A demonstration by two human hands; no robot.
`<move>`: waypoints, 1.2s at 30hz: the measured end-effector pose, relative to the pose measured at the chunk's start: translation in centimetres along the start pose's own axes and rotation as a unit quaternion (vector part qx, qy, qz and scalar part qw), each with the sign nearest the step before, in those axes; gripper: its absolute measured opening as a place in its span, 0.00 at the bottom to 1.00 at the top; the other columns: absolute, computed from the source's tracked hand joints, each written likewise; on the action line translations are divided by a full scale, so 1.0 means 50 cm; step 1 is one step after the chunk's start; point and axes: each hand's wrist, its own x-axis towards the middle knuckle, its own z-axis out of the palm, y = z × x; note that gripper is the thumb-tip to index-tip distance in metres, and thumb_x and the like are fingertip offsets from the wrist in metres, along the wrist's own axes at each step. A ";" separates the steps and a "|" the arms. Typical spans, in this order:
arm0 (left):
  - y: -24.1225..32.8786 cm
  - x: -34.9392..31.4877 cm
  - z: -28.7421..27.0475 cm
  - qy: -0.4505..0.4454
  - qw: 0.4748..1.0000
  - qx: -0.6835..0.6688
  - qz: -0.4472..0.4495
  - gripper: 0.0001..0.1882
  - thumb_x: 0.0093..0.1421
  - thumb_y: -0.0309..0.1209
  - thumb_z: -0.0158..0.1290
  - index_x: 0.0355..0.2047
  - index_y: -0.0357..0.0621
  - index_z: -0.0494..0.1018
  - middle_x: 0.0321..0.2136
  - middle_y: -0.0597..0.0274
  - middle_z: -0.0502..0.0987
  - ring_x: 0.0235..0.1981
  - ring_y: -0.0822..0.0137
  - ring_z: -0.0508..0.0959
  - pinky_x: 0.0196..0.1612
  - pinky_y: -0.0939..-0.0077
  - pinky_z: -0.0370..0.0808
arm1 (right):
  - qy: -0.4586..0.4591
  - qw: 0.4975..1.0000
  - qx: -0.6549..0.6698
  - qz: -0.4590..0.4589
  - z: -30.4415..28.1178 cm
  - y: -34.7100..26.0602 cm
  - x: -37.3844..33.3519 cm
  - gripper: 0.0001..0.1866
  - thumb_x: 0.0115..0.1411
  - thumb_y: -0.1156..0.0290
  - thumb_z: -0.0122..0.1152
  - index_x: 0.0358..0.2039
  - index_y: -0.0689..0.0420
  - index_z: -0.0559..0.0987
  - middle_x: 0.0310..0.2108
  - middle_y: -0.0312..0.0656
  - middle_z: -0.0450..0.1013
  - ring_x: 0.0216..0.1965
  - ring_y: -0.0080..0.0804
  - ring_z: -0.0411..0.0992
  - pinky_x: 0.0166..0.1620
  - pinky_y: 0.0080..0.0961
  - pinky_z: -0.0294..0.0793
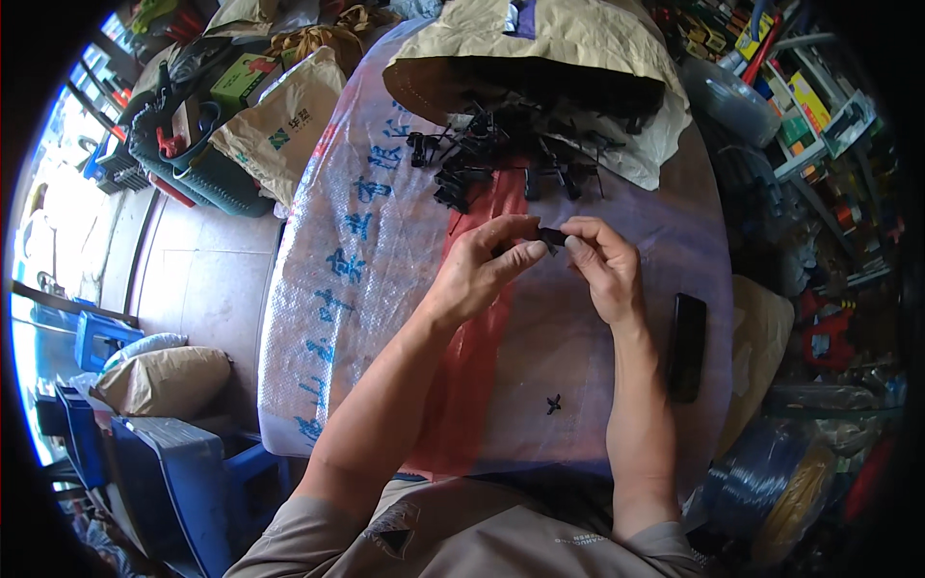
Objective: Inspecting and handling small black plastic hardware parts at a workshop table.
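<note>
Between my fingertips, over the middle of the covered table, is a small black plastic part (551,237). My left hand (491,260) pinches its left end with thumb and forefinger. On the other end, my right hand (605,262) grips with thumb and fingers pressed together. Too small to name, the part is partly covered by my fingers. Just beyond my hands lies a loose heap of black plastic parts (482,144), spilling from the mouth of a big paper sack (568,43). A single small black cross-shaped piece (554,405) rests on the cover nearer to me, between my forearms.
A woven plastic sheet (318,289) with a red stripe covers the table. By my right forearm lies a black phone-like slab (687,347). Blue plastic bins (178,482) and a brown sack (169,382) stand at left. Crowded shelves (819,125) line the right.
</note>
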 end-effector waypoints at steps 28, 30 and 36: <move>0.000 -0.006 0.048 0.080 0.960 0.180 0.199 0.04 0.61 0.25 0.51 0.33 0.37 0.69 0.23 0.60 0.74 0.25 0.73 0.73 0.29 0.77 0.71 | -0.056 0.980 0.188 0.017 0.022 0.032 -0.002 0.07 0.61 0.75 0.53 0.39 0.62 0.76 0.26 0.33 0.72 0.26 0.15 0.66 0.31 0.14 0.66; -0.001 -0.005 0.049 0.071 0.990 -0.002 0.123 0.05 0.63 0.27 0.50 0.35 0.38 0.70 0.26 0.65 0.73 0.24 0.77 0.70 0.27 0.81 0.68 | -0.061 0.980 0.187 0.022 0.025 0.011 -0.003 0.07 0.62 0.74 0.55 0.39 0.61 0.76 0.26 0.32 0.72 0.27 0.15 0.66 0.31 0.13 0.66; 0.032 -0.002 0.025 -0.090 0.985 -0.129 -0.071 0.13 0.64 0.33 0.50 0.45 0.37 0.71 0.31 0.67 0.75 0.25 0.81 0.68 0.27 0.86 0.65 | -0.087 0.993 0.065 0.056 -0.017 0.010 -0.011 0.07 0.62 0.70 0.59 0.35 0.61 0.76 0.25 0.31 0.71 0.22 0.14 0.65 0.26 0.11 0.64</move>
